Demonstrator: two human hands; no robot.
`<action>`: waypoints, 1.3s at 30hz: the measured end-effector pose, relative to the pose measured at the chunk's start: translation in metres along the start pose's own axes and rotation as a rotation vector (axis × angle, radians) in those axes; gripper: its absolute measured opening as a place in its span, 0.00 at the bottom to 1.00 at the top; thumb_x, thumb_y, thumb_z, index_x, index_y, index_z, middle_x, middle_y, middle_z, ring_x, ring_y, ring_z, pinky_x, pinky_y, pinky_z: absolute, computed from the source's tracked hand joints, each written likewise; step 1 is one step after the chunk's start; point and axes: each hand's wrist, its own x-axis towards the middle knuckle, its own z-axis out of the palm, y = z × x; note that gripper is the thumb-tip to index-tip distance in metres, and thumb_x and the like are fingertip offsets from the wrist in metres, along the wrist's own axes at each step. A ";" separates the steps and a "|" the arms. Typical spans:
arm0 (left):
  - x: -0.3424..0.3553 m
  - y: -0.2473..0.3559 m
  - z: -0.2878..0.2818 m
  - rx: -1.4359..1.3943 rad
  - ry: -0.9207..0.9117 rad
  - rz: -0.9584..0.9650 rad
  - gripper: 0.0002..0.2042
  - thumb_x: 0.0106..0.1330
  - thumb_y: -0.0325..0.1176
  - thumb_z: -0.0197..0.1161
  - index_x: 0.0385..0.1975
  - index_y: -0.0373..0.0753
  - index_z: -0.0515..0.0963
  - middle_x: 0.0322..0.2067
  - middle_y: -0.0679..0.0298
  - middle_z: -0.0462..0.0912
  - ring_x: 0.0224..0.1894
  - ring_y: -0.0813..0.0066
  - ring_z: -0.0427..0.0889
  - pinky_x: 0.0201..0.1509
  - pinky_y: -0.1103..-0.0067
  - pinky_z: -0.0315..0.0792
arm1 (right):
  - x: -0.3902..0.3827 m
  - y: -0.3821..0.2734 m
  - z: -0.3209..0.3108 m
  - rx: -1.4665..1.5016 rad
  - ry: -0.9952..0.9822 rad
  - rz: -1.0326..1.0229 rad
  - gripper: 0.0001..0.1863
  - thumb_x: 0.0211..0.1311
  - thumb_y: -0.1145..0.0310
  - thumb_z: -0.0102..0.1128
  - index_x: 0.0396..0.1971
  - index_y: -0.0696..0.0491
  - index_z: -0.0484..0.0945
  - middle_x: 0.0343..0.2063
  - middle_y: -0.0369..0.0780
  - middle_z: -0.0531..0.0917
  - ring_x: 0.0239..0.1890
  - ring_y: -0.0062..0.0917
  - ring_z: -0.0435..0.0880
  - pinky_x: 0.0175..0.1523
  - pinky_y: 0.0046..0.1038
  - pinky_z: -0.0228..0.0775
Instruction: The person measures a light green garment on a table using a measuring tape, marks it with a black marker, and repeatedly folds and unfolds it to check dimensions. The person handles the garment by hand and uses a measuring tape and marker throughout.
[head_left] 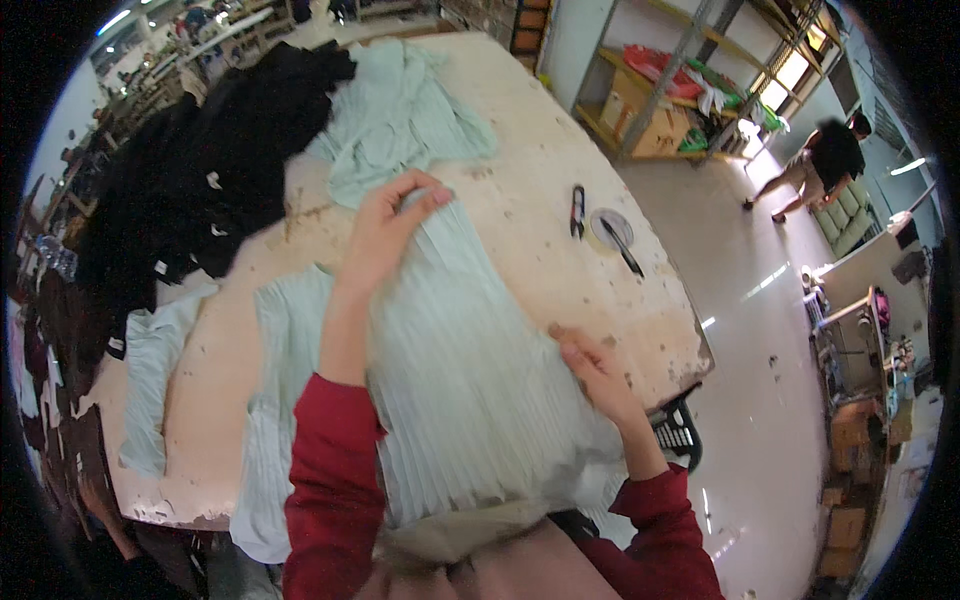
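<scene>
A pale mint pleated garment [465, 370] lies spread in front of me, its lower part hanging over the table's near edge. At its narrow far end, my left hand [395, 225] is closed with thumb and fingers pinching the cloth. My right hand [597, 372] grips the garment's right edge between thumb and fingers. Left of it, partly behind my left forearm, is another mint pleated piece [262, 440], which droops off the near edge. A narrow mint strip of cloth [150, 390] rests farther left.
Black garments [230, 150] are heaped at the far left, beside a crumpled mint garment [405, 115]. Thread snips [578, 212] lie right of centre on the worn table [540, 130]. Nearby, a black pen [622, 248] crosses a round disc. A person [835, 155] walks beyond the shelves.
</scene>
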 end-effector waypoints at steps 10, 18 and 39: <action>0.009 -0.026 0.014 0.030 -0.005 0.053 0.11 0.66 0.36 0.62 0.32 0.33 0.76 0.26 0.74 0.71 0.32 0.87 0.65 0.39 0.87 0.60 | -0.047 -0.019 0.007 0.111 0.188 0.072 0.10 0.65 0.73 0.57 0.45 0.55 0.76 0.25 0.32 0.74 0.28 0.11 0.67 0.35 0.15 0.60; 0.009 -0.028 0.011 0.051 0.055 0.040 0.13 0.67 0.38 0.60 0.31 0.33 0.76 0.25 0.75 0.69 0.32 0.87 0.64 0.38 0.87 0.59 | -0.057 -0.028 0.023 0.024 0.411 0.028 0.22 0.54 0.78 0.64 0.50 0.53 0.72 0.18 0.31 0.74 0.19 0.10 0.64 0.26 0.14 0.56; 0.009 -0.023 0.017 0.245 0.231 0.092 0.15 0.63 0.43 0.64 0.32 0.35 0.79 0.21 0.67 0.70 0.29 0.77 0.64 0.38 0.81 0.60 | -0.053 -0.023 0.031 -0.103 0.587 0.042 0.10 0.64 0.68 0.62 0.32 0.60 0.80 0.23 0.39 0.83 0.25 0.14 0.75 0.35 0.19 0.70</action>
